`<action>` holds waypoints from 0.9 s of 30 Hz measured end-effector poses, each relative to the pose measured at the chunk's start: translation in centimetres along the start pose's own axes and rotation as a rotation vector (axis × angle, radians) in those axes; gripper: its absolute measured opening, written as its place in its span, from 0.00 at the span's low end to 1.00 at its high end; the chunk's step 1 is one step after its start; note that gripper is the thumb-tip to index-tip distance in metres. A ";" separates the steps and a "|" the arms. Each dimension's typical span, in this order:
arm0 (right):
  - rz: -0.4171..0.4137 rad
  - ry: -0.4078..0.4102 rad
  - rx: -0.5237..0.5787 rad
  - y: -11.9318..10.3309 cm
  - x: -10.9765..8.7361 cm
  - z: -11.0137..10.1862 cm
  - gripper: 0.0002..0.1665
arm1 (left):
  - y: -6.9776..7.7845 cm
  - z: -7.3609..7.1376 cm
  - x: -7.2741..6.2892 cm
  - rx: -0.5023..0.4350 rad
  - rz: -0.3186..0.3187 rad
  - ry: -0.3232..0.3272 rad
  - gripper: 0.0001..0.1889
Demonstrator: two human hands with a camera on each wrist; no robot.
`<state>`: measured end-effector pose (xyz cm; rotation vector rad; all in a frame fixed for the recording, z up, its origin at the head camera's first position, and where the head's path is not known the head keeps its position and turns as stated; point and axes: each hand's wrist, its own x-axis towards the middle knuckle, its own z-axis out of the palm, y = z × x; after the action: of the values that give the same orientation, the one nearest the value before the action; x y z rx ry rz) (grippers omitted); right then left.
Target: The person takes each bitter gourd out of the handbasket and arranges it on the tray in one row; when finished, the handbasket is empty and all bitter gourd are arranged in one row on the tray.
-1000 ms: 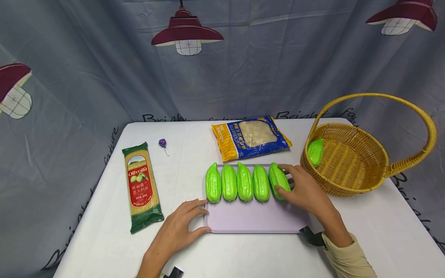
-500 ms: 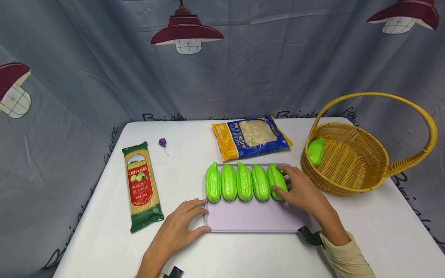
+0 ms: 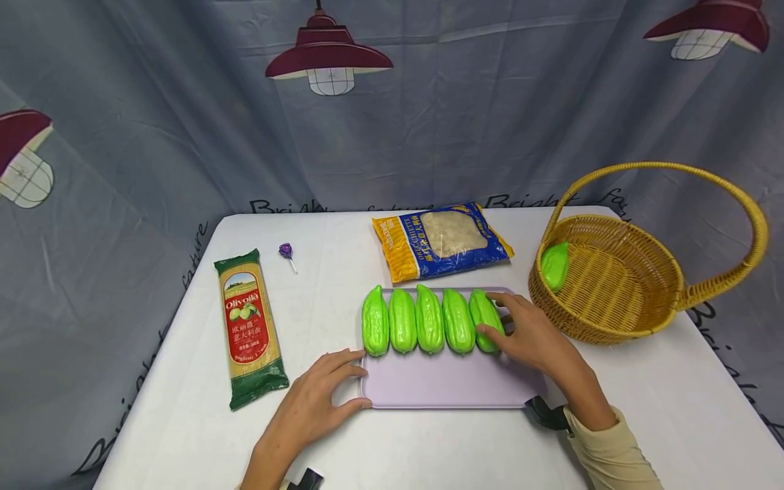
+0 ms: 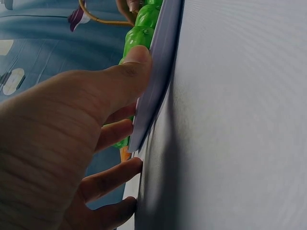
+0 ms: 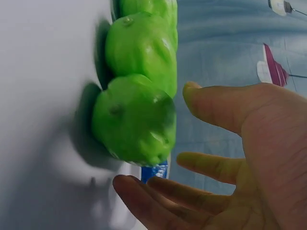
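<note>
Several green, ridged bitter melons [image 3: 430,320] lie side by side along the far half of a pale lilac tray [image 3: 453,384]. My right hand [image 3: 533,333] is around the rightmost bitter melon [image 3: 485,318], thumb near its close end and fingers by its far end. In the right wrist view, that hand's fingers are spread and the thumb [image 5: 216,103] stands apart from the melon's glossy side. At the tray's left edge rests my left hand [image 3: 312,401], fingers extended; its thumb [image 4: 136,62] lies along the rim in the left wrist view.
A wicker basket [image 3: 612,333] with a tall handle stands at the right, one green melon [image 3: 554,267] inside. Behind the tray lies a blue and yellow pasta bag [image 3: 450,238]. A spaghetti pack [image 3: 250,327] and a purple lollipop [image 3: 286,252] are on the left.
The rightmost bitter melon has shifted slightly left against its neighbour, which has tilted a little. My right hand has moved left with it. The left hand has stayed at the tray's edge.
</note>
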<state>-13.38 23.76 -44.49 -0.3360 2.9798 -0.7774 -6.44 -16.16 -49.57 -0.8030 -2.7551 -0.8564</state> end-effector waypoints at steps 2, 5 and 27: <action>0.010 0.002 0.007 0.1 0.0 -0.2 0.42 | 0.0 0.0 0.0 0.001 0.002 0.000 0.23; 0.017 0.017 0.018 0.2 0.0 -0.8 0.41 | -0.1 0.0 0.0 0.001 0.008 0.003 0.23; -0.010 0.259 0.052 1.4 0.3 -5.1 0.32 | -0.1 0.1 -0.1 0.018 0.013 0.012 0.23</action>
<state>-14.46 27.29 -40.67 -0.2673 3.1894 -0.9668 -6.42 -16.21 -49.68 -0.8090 -2.7402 -0.8296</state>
